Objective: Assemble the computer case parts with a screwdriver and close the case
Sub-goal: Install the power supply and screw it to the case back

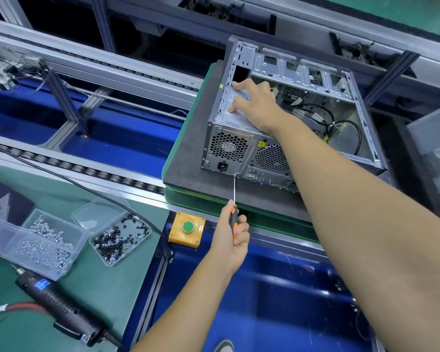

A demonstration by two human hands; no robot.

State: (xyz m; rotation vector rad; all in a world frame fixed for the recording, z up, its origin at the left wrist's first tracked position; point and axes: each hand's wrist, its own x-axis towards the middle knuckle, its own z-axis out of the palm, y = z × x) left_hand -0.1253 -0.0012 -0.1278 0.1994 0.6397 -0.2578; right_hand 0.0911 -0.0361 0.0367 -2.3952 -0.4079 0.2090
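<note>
— Steel is where our screwdriver (234,191) tip meets the computer case (287,118), low on its rear panel beside the power socket (222,165). Our left hand (233,233) is wrapped round the handle.

— And our right hand (254,102) presses, fingers spread, on the power supply (235,107) inside that case, gripping nothing.

— If we tilt the shaft, the tip could slip out and scar the panel.

right arm (341,199) hides case ports (262,179)
</note>
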